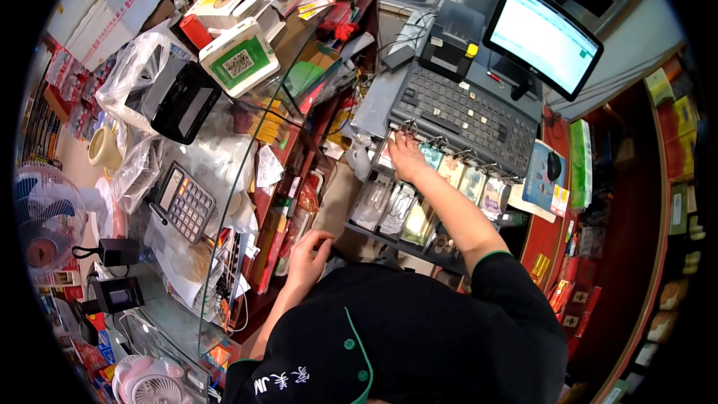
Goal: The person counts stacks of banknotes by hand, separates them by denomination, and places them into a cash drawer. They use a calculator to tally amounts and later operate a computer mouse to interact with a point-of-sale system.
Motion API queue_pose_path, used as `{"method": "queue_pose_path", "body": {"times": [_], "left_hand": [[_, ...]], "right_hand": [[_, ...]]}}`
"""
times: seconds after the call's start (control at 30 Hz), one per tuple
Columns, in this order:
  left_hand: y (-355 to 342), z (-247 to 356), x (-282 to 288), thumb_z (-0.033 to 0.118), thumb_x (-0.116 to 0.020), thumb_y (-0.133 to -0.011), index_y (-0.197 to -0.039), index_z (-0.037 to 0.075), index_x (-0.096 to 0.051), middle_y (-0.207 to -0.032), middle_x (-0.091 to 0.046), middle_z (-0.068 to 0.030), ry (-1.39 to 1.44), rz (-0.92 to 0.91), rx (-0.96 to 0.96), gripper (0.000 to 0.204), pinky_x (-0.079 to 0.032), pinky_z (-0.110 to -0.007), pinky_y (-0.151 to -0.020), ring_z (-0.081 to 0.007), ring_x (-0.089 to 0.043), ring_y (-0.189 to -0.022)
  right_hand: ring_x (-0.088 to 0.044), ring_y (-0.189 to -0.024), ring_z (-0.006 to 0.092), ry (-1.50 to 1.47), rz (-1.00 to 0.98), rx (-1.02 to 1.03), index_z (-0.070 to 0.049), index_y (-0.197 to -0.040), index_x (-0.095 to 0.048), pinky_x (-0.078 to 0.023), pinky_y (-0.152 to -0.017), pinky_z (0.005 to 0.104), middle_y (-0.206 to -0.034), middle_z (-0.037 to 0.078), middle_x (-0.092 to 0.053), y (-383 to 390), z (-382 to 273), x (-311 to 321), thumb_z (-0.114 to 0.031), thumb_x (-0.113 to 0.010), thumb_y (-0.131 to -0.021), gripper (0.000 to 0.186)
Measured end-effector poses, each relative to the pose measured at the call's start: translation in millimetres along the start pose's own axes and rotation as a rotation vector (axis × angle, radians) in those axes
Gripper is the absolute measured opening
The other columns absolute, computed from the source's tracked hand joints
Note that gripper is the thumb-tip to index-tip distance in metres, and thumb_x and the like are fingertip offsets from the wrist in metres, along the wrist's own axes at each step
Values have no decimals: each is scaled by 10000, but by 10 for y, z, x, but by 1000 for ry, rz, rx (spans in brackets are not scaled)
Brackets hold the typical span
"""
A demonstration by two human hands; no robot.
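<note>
A black cash drawer stands pulled out below the keyboard, with banknotes and coins in its compartments. My right hand reaches into the back left compartment, fingers stretched out over pinkish banknotes at the clip. Whether a note is under the fingertips is hard to see. To its right lie more banknotes under metal clips. Coins fill a front compartment. Nearer my body, my left hand hangs beside the glass counter, loosely bent and open, with nothing visible in it.
Behind the drawer are a keyboard, a black printer and a lit monitor. On the glass counter at left stand a calculator, a code stand and a black device. A mouse lies at right.
</note>
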State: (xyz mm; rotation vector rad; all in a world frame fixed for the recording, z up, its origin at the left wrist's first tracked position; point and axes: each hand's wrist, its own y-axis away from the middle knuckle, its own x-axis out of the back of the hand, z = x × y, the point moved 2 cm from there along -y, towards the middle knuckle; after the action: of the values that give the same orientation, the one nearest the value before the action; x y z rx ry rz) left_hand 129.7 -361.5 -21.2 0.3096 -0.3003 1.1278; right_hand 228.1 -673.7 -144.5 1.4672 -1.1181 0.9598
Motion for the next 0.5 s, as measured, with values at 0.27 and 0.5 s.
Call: {"method": "queue_pose_path", "body": {"times": [0.27,0.5], "left_hand": [[-18,20,-41,32,-613,-849,-926,-7,-616,-825,-601,-106,-40,-29,-13,87,-466,-286,-651,-198,-590,-708],[-36,64,-59,38,-609,-847,-927,3,-614,-831,-601,-116,-59,-61,-51,88,-465,-297,-647,-230,-595,-724]], "right_hand": [[-287,-1316,488,-38,12,4,9,-1370,-321,-345,-1077,440,-1444,293,-256,-2,13,-94,-79,-773,-621,880],[-324,-1291,494,-66,87,-23,-6,-1312,-387,-367,-1056,447,-1436,269,-288,-73,68,-229,-65,-701,-704,688]]}}
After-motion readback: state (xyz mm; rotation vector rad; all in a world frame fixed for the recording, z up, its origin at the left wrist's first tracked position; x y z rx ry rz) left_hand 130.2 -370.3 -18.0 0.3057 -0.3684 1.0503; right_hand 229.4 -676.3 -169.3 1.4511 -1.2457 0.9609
